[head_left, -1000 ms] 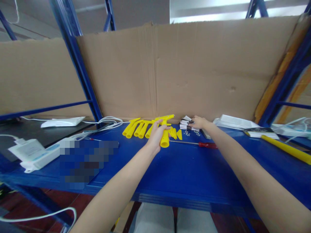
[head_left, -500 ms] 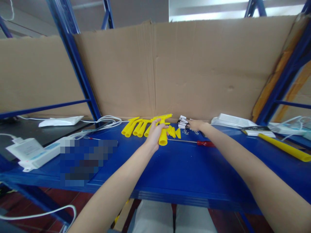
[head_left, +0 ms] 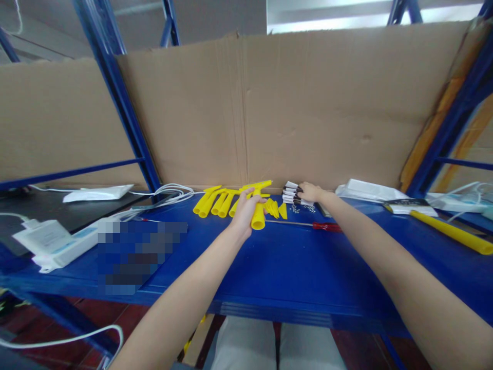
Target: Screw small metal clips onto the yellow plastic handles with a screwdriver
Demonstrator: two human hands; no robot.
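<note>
At the blue worktop [head_left: 285, 272], left hand [head_left: 243, 213] wraps a yellow T-shaped handle [head_left: 258, 223], mid-worktop, just right of a row of similar handles [head_left: 207, 205]. Step in hand, by my reading: picking at the white-and-dark stack [head_left: 290, 192]; right hand [head_left: 310, 192] at its right end, pinch or not cannot tell, and lifting one piece would call for fingertip separation. No lettering legible.

Bare-armed at the blue shelf [head_left: 285, 277], you show an uncovered left hand [head_left: 243, 213], right hand [head_left: 310, 191], left forearm [head_left: 188, 299] and right forearm [head_left: 385, 264]. Below, you wear light grey trousers [head_left: 242, 344], the cloth plain, its weave too blurred to read.
</note>
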